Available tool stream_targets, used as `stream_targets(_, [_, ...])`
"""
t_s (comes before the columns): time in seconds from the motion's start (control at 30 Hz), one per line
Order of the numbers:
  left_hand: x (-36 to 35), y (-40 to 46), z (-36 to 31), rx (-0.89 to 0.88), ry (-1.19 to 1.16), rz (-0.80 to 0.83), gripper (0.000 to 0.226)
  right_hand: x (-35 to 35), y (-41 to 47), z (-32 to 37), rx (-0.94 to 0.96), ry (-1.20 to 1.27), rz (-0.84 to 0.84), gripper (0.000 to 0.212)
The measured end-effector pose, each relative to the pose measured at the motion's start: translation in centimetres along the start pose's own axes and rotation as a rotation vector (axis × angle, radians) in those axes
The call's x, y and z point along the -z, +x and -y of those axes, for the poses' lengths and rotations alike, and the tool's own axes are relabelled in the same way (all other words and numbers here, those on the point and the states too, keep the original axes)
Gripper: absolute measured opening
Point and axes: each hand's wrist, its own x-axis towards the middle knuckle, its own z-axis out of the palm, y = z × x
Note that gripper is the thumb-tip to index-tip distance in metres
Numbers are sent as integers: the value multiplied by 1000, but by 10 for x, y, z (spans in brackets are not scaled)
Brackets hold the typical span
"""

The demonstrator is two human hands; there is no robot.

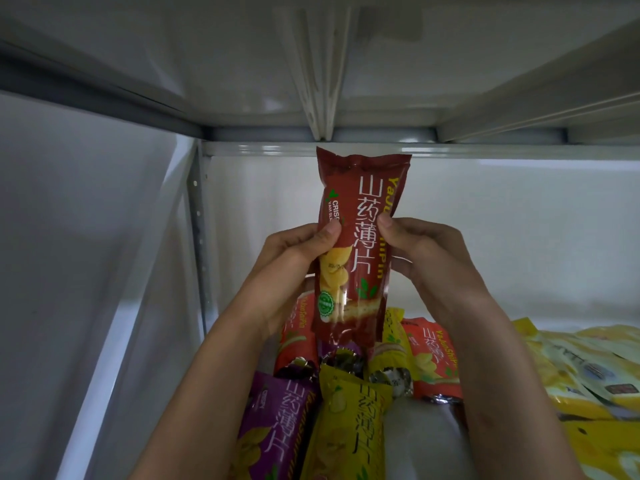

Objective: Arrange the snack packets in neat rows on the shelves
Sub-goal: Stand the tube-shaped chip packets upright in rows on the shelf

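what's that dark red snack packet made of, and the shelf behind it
Dark red packet: likely glossy plastic film, judging by its sheen and crimped top seal; similar packets below show silvery foil-like ends. Shelf: apparently painted metal, smooth and glossy off-white, with a perforated upright.

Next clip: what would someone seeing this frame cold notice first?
The dark red snack packet held upright in the middle, the left hand and right hand each gripping a side of it inside the white shelf. Below it, purple, yellow and orange packets lie loosely piled, with pale yellow bags at the lower right.
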Motion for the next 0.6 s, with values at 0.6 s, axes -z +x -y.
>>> stream_targets(0.6, [2,-6,-13,-63,-121,-73,49,-11,-4,3,5,-77,93,26])
